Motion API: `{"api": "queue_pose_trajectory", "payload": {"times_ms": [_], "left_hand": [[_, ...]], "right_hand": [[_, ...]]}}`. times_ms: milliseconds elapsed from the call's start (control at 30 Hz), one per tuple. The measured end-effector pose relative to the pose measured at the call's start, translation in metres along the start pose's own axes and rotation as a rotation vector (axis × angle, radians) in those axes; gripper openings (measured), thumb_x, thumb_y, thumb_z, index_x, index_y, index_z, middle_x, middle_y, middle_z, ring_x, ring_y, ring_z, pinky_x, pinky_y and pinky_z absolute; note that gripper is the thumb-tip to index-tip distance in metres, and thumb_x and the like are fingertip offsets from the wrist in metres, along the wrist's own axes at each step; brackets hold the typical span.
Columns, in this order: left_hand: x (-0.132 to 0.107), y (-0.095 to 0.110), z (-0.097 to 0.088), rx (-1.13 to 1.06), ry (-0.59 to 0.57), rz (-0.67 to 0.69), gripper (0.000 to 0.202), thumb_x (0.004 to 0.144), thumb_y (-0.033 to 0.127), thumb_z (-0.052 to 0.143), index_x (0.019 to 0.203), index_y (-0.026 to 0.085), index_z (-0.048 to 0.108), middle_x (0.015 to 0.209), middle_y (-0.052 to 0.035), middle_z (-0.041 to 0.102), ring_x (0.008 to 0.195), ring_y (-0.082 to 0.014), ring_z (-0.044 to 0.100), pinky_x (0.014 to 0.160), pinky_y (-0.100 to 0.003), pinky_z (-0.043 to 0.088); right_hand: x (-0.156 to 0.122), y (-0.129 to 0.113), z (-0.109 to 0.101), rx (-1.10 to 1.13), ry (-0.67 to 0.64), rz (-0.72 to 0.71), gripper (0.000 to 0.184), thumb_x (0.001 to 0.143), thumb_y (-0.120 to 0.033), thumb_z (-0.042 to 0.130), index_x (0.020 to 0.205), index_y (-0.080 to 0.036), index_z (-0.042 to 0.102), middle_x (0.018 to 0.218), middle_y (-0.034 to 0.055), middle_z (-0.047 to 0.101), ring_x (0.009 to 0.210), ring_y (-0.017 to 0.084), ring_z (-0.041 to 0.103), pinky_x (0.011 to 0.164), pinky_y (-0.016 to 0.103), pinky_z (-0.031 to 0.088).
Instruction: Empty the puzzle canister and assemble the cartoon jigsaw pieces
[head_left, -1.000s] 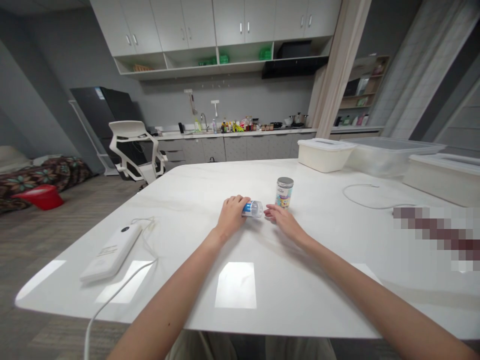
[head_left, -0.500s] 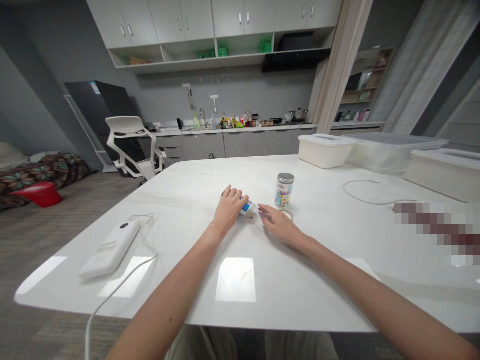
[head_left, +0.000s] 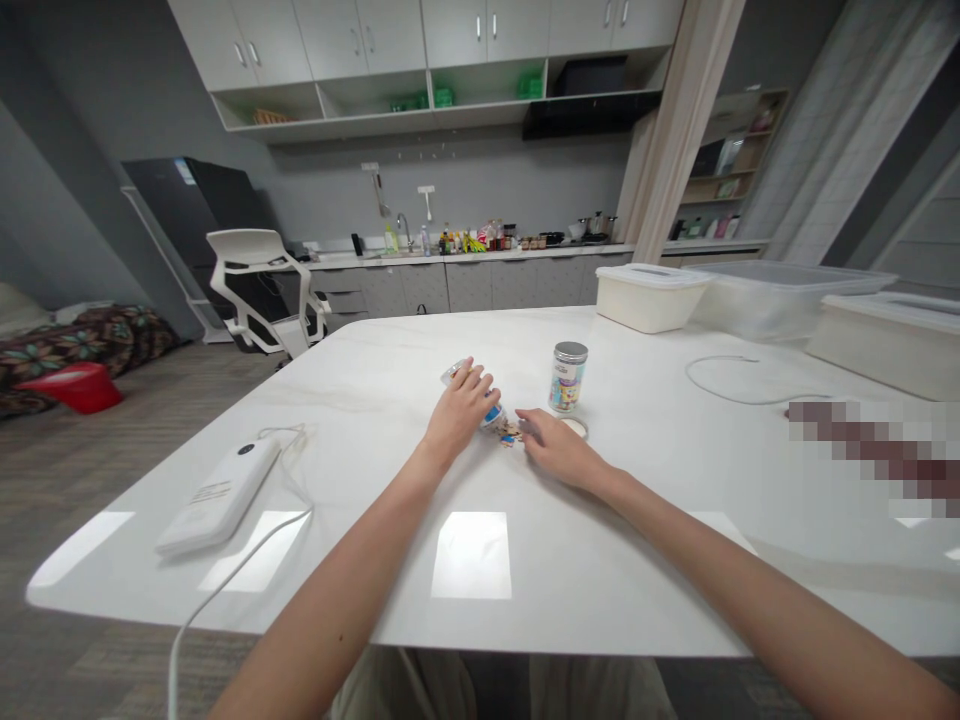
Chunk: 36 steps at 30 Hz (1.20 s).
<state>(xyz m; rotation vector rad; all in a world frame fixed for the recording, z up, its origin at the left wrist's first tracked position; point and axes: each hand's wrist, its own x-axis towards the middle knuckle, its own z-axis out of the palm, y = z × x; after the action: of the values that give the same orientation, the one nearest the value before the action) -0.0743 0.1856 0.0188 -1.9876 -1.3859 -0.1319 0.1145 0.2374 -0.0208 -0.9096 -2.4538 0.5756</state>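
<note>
My left hand (head_left: 459, 410) is wrapped round a small clear jar with a blue label (head_left: 491, 413), tipped mouth-down toward the table. Small coloured pieces (head_left: 511, 433) lie on the white table (head_left: 480, 510) just below the jar's mouth. My right hand (head_left: 551, 447) rests on the table right beside the pieces, fingers curled and touching them. A round lid (head_left: 576, 428) lies flat just behind my right hand. A second clear jar with a silver lid and a colourful label (head_left: 568, 377) stands upright a little further back.
A white power bank (head_left: 219, 496) with a cable lies at the left near the table edge. White and clear storage boxes (head_left: 651, 297) stand at the back right, with a thin cable loop (head_left: 739, 378) in front. A white office chair (head_left: 259, 290) stands beyond the table.
The jar lay on its side with its lid on; the lid has come off and lies on the table. My left hand tipped the jar up and small pieces have spilled out.
</note>
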Motion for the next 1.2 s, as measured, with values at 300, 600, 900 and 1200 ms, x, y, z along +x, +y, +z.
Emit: {"api": "queue_pose_trajectory", "payload": {"times_ms": [300, 600, 900, 1200], "left_hand": [[0.001, -0.006, -0.005, -0.011, 0.042, 0.040, 0.033, 0.085, -0.004, 0.047, 0.106, 0.016, 0.063, 0.120, -0.0113, 0.061, 0.131, -0.0278, 0.047, 0.116, -0.052, 0.034], [-0.002, -0.018, -0.006, 0.087, 0.058, 0.050, 0.029, 0.087, -0.001, 0.047, 0.104, 0.016, 0.065, 0.118, -0.0104, 0.062, 0.131, -0.0286, 0.047, 0.116, -0.052, 0.034], [-0.006, -0.032, -0.010, -0.051, 0.094, -0.002, 0.029, 0.087, -0.001, 0.047, 0.100, 0.018, 0.066, 0.123, -0.0091, 0.062, 0.135, -0.0288, 0.044, 0.118, -0.056, 0.029], [-0.002, -0.020, 0.008, -0.503, 0.207, -0.329, 0.051, 0.073, -0.005, 0.048, 0.116, 0.022, 0.057, 0.119, -0.0068, 0.064, 0.120, -0.0259, 0.053, 0.114, -0.057, 0.028]], "right_hand": [[0.000, 0.000, 0.000, -0.029, -0.002, -0.017, 0.046, 0.089, -0.015, 0.045, 0.135, -0.014, 0.052, 0.129, 0.0137, 0.061, 0.118, 0.025, 0.057, 0.104, 0.039, 0.040], [-0.001, 0.001, 0.000, -0.043, -0.007, -0.032, 0.041, 0.093, -0.021, 0.046, 0.132, -0.013, 0.053, 0.131, 0.0153, 0.059, 0.122, 0.025, 0.054, 0.109, 0.043, 0.035], [-0.001, -0.001, 0.000, 0.023, -0.022, 0.021, 0.036, 0.100, -0.033, 0.038, 0.128, -0.018, 0.054, 0.135, 0.0138, 0.058, 0.128, 0.027, 0.050, 0.115, 0.055, 0.020], [0.000, -0.001, -0.001, 0.155, 0.201, -0.064, 0.032, 0.092, -0.027, 0.045, 0.121, -0.018, 0.055, 0.121, 0.0128, 0.064, 0.115, 0.025, 0.058, 0.102, 0.046, 0.041]]}}
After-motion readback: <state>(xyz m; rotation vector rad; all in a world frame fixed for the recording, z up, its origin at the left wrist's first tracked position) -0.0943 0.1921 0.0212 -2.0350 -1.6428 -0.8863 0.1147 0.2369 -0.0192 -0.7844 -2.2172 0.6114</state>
